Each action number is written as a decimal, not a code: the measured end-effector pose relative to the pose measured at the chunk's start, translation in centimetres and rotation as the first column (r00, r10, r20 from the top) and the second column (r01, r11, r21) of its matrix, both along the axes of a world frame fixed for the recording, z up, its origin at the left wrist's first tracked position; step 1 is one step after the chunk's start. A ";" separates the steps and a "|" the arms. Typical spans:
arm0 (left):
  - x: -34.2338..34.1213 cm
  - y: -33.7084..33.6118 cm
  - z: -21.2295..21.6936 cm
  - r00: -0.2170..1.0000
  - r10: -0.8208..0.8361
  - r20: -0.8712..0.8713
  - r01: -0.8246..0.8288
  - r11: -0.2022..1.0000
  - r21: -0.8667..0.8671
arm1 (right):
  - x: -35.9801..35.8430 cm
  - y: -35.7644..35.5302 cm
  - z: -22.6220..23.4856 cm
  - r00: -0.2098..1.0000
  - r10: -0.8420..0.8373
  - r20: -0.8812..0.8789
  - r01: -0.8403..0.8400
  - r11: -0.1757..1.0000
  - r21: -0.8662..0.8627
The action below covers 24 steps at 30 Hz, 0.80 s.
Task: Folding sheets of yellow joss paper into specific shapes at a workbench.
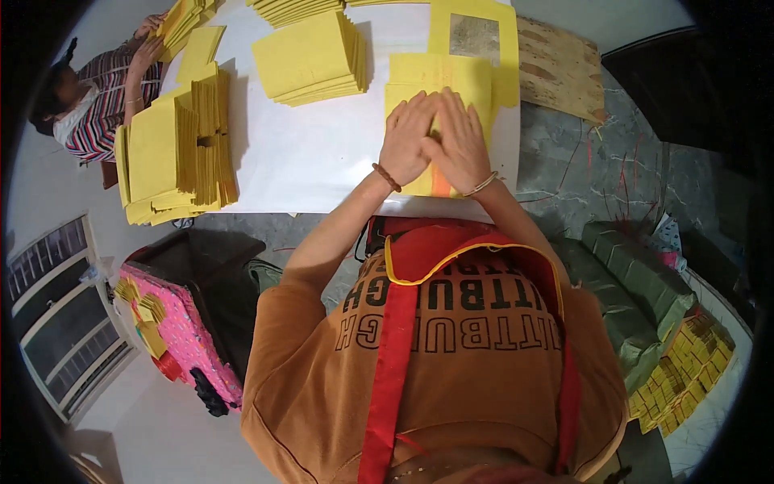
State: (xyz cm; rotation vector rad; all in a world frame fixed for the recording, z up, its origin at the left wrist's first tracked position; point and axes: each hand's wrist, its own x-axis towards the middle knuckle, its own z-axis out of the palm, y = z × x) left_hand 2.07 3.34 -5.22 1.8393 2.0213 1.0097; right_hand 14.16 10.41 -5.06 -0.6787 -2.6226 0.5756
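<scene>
On the white table (298,161) in front of me lies a yellow paper piece (411,73), shaped like an envelope, with an orange strip (440,184) down its middle. My left hand (409,135) rests flat on it, fingers stretched out and pointing away from me. Beside it my right hand (463,143) also presses flat on the paper, and the two hands touch along their thumbs and fingertips. Neither hand grips anything. Part of the strip is hidden under my hands. Just beyond the paper lies a yellow sheet (506,48) with a rectangular grey area inside it.
A fanned stack of yellow envelopes (310,56) lies farther off, and thicker stacks (165,153) stand at the left edge. Another person (97,113) handles yellow pieces at the far left. A wooden board (564,68) lies right of the table, and a green padded seat (625,282) stands nearer.
</scene>
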 end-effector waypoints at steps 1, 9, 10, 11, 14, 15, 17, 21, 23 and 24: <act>-1.5 0.3 -0.2 0.955 -0.098 0.281 0.081 0.994 0.071 | 0.0 0.2 -0.5 0.998 -0.028 -0.061 0.023 0.997 -0.079; -3.2 -1.5 3.9 0.935 -0.195 0.298 0.215 0.976 -0.037 | 0.3 0.2 -0.3 0.973 0.059 0.223 -0.099 0.981 0.169; -3.2 -1.8 3.8 0.935 -0.200 0.294 0.220 0.975 -0.035 | 0.2 0.2 -0.4 0.958 0.062 0.280 -0.112 0.979 0.169; -3.2 -2.2 3.7 0.944 -0.275 0.184 0.283 0.959 -0.019 | 0.0 0.2 0.0 0.959 0.065 0.275 -0.094 0.991 0.095; -3.1 -2.8 3.1 0.929 -0.369 0.003 0.369 0.929 0.003 | 0.1 0.7 0.7 0.981 0.093 0.171 -0.083 0.994 -0.065; -3.2 -3.0 2.4 0.916 -0.374 -0.144 0.378 0.926 0.005 | 0.3 1.1 0.9 0.981 0.093 0.170 -0.084 0.995 -0.058; -3.2 -3.0 1.8 0.884 -0.368 -0.288 0.388 0.922 0.011 | 0.8 1.7 1.2 0.991 0.125 0.049 -0.099 0.930 -0.355; -1.9 -1.9 2.0 0.688 -0.286 -0.667 0.351 0.935 -0.038 | 0.6 2.0 0.5 0.882 -0.175 -0.437 -0.313 0.476 -0.822; -1.6 -1.0 1.8 0.622 -0.257 -0.740 0.314 0.947 -0.065 | 0.4 2.0 0.1 0.917 -0.145 -0.373 -0.217 0.604 -0.767; -1.8 -0.5 1.6 0.629 -0.295 -0.719 0.354 0.932 -0.073 | 0.4 2.0 0.3 0.916 -0.143 -0.375 -0.217 0.609 -0.763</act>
